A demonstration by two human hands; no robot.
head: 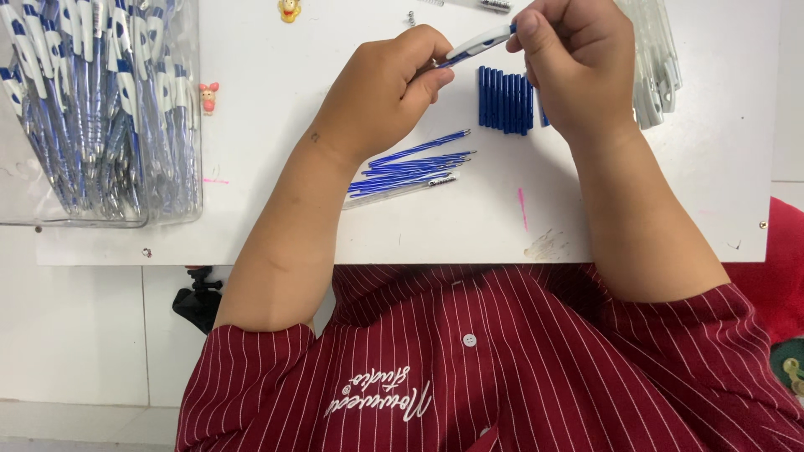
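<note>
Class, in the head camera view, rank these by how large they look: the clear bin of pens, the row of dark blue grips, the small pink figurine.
1. clear bin of pens
2. row of dark blue grips
3. small pink figurine

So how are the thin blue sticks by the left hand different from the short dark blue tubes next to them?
The thin blue refills are long and skinny; the dark blue tubes are shorter and fatter. The refills lie slanted in a loose, fanned pile, while the tubes stand side by side in a neat row. The refills lie in the open; the right hand partly covers the tubes. Both are blue and rest on the white table.
</note>
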